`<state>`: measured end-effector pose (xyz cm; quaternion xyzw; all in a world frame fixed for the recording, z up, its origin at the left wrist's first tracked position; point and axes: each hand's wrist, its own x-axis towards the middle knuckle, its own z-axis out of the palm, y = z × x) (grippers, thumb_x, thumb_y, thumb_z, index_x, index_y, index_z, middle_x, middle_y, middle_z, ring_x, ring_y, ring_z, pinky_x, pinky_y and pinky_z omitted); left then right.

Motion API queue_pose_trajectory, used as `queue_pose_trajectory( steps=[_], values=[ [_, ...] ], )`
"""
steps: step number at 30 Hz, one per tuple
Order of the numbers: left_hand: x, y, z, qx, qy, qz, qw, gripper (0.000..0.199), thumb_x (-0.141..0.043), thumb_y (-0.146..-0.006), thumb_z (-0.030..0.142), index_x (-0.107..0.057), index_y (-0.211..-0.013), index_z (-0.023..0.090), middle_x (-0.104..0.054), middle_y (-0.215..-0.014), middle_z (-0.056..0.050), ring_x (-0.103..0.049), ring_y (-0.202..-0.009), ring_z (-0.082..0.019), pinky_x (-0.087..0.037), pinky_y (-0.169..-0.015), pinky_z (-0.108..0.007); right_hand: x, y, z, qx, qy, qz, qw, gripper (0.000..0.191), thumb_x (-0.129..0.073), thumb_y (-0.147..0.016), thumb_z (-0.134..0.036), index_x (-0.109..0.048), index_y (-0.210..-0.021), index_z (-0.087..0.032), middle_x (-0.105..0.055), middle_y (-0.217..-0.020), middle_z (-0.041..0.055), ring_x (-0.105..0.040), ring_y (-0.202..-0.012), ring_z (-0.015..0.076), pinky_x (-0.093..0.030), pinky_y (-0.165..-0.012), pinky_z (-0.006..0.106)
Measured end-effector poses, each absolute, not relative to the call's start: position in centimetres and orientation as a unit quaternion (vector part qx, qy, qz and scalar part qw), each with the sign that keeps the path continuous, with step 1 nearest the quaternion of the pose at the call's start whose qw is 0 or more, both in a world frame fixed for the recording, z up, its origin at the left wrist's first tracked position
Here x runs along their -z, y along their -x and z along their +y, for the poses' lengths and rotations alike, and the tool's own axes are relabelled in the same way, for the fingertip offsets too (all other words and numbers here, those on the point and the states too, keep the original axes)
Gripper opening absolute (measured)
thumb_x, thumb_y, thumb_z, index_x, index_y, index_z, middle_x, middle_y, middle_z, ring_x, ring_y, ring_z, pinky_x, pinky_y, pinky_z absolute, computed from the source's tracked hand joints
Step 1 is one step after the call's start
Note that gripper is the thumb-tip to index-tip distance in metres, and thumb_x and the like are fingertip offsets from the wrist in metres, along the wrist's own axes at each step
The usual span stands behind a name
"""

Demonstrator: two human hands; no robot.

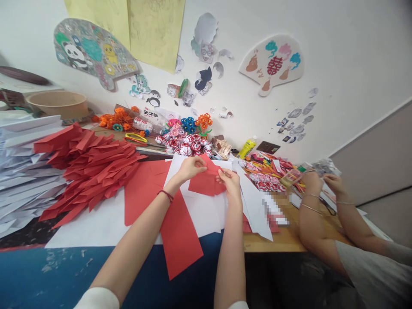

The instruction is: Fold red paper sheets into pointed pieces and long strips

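A sheet of red paper (204, 183) with creases is held up between my hands over the white sheets. My left hand (193, 167) pinches it near the upper left, thumb against fingers. At its right side my right hand (230, 178) grips the edge, fingers closed. Larger red paper sheets (144, 189) lie left of my hands, and a long red strip (182, 240) reaches past the table's front edge under my left forearm. White paper sheets (202, 212) spread beneath the held piece.
Piles of folded red paper (96, 163) and folded white paper (25, 171) stand at left. Red-and-white balls (186, 148) and colourful flowers (188, 124) line the wall. A co-worker's hands (322, 182) work at right beside cut white papers (254, 206) and a yellow bottle (247, 147).
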<state>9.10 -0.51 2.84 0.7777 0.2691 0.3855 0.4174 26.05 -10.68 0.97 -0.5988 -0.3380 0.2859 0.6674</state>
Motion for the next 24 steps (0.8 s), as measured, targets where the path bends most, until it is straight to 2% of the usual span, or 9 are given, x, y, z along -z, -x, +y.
queue_pose_trajectory(
  steps=[5, 10, 14, 20, 24],
  values=[
    [-2.3, -8.7, -0.1, -0.303, -0.845, 0.285, 0.336, 0.016, -0.068, -0.064, 0.028, -0.069, -0.077, 0.019, -0.07, -0.076, -0.004, -0.062, -0.07, -0.019, -0.044, -0.065, -0.026, 0.1, -26.3, -10.7, -0.248, 0.639, -0.393, 0.613, 0.034, -0.08, -0.054, -0.045, -0.071, -0.073, -0.017, -0.068, -0.063, 0.0031, -0.062, -0.061, 0.0186, -0.046, -0.058, 0.029],
    [-1.5, -8.6, 0.1, -0.25, -0.878, 0.314, 0.262, 0.007, -0.067, -0.059, 0.021, -0.066, -0.066, 0.021, -0.069, -0.07, -0.004, -0.06, -0.066, -0.02, -0.041, -0.064, -0.027, 0.7, -26.5, -11.2, -0.17, 0.684, -0.462, 0.539, 0.024, -0.076, -0.058, -0.04, -0.072, -0.071, -0.02, -0.069, -0.07, 0.0027, -0.058, -0.066, 0.0179, -0.045, -0.065, 0.03],
    [-1.2, -8.6, 0.0, -0.246, -0.88, 0.313, 0.26, 0.008, -0.069, -0.057, 0.02, -0.065, -0.064, 0.021, -0.068, -0.068, -0.003, -0.06, -0.067, -0.02, -0.041, -0.065, -0.027, 0.7, -26.3, -11.4, -0.12, 0.704, -0.495, 0.495, 0.019, -0.074, -0.06, -0.034, -0.072, -0.071, -0.019, -0.067, -0.068, 0.0033, -0.056, -0.063, 0.0175, -0.044, -0.066, 0.031],
    [-1.3, -8.7, -0.5, -0.245, -0.882, 0.301, 0.267, 0.013, -0.068, -0.068, 0.032, -0.068, -0.078, 0.023, -0.07, -0.076, -0.002, -0.062, -0.074, -0.02, -0.04, -0.07, -0.027, 0.7, -26.2, -11.2, -0.097, 0.697, -0.532, 0.47, 0.019, -0.069, -0.063, -0.027, -0.074, -0.08, -0.02, -0.066, -0.072, 0.0031, -0.055, -0.064, 0.0171, -0.044, -0.068, 0.031],
    [-1.2, -8.9, -0.9, -0.26, -0.881, 0.302, 0.254, 0.015, -0.072, -0.064, 0.024, -0.067, -0.078, 0.022, -0.069, -0.076, -0.003, -0.061, -0.076, -0.021, -0.04, -0.075, -0.029, 0.5, -26.0, -11.2, -0.094, 0.698, -0.536, 0.466, 0.02, -0.067, -0.064, -0.024, -0.075, -0.081, -0.02, -0.067, -0.073, 0.0031, -0.055, -0.065, 0.017, -0.044, -0.069, 0.031]
  ],
)
